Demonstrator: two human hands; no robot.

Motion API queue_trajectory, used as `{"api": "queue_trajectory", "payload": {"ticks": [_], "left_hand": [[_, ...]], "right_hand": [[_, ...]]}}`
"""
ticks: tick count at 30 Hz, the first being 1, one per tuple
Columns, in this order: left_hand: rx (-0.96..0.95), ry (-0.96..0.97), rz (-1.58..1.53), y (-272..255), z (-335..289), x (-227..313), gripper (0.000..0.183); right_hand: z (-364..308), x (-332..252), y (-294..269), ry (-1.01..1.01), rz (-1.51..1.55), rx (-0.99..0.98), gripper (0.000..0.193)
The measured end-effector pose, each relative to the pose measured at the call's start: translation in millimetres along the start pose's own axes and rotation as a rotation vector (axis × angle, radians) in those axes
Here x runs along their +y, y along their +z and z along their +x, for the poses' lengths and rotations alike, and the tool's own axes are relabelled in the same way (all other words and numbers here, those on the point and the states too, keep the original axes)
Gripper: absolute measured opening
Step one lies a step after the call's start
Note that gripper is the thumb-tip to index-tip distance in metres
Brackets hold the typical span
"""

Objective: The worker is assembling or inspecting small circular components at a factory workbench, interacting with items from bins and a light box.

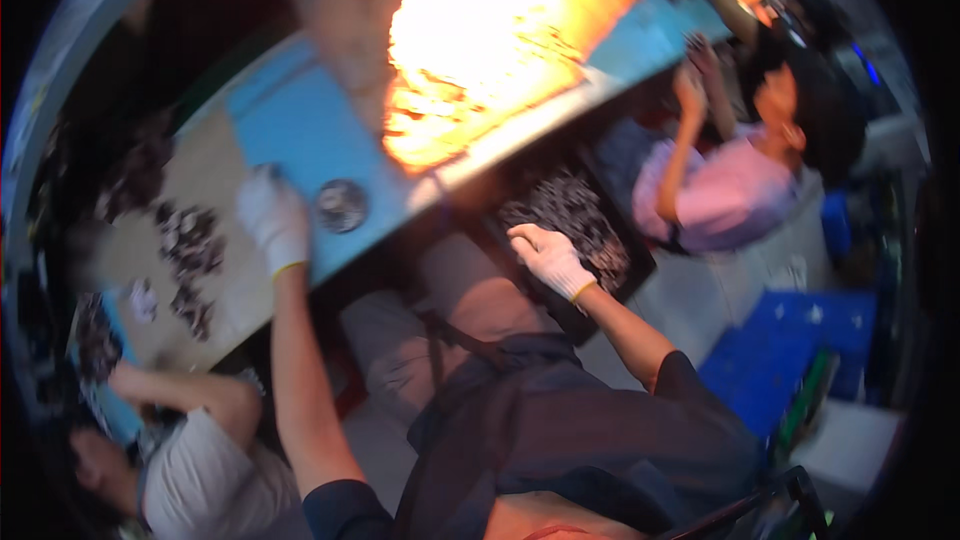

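My left hand (275, 220), in a white knit glove with a yellow cuff edge, reaches over the blue mat (345, 150) on the bench. Its fingers are smeared by motion, so their grip cannot be made out. Just right of it lies a round dark dish-like thing (342, 206) with a mottled grey inside. My right hand (552, 260), gloved the same way, hangs over the near edge of a black crate (640, 265) full of small dark pieces (570, 210). Its fingers are curled in, and whatever they may hold is hidden.
An overexposed, glaring orange-white area (480, 50) covers the bench's middle. Heaps of dark pieces (190, 240) lie on the tan board at left. One co-worker in grey (215, 470) sits at lower left, another in pink (720, 190) at right. Blue panels (790, 340) lie on the floor.
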State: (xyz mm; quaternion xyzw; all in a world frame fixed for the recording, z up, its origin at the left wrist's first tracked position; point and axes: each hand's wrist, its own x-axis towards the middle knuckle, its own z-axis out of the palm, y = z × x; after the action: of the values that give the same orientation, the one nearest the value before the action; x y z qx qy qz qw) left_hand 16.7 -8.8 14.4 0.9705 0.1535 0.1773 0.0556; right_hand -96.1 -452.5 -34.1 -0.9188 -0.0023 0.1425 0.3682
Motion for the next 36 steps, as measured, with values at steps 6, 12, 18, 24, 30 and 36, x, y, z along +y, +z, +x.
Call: {"api": "queue_trajectory", "payload": {"ticks": [6, 12, 18, 24, 30, 36], "left_hand": [[0.166, 0.117, 0.003, 18, -5, -15, 0.028], [0.093, 0.106, 0.018, 14, -1, -12, 0.034], [0.078, 0.096, 0.032, 14, -1, -13, 0.034], [0.139, 0.102, 0.016, 14, -7, -13, 0.029], [0.204, 0.135, -0.075, 6, -6, 6, 0.026], [0.185, 0.035, -0.061, 11, -11, -11, 0.026]], "right_hand": [[-87, 172, -1, 0.507, -0.589, -0.266, 0.058], [-86, 195, 48, 0.511, -0.573, -0.059, 0.045], [-74, 185, 31, 0.427, 0.248, 0.149, 0.043], [-34, 81, -37, 0.216, 1.400, -0.269, 0.038], [-13, -48, -50, 0.171, 1.516, -0.364, 0.041], [5, -117, -21, 0.281, 1.321, -0.603, 0.035]]}}
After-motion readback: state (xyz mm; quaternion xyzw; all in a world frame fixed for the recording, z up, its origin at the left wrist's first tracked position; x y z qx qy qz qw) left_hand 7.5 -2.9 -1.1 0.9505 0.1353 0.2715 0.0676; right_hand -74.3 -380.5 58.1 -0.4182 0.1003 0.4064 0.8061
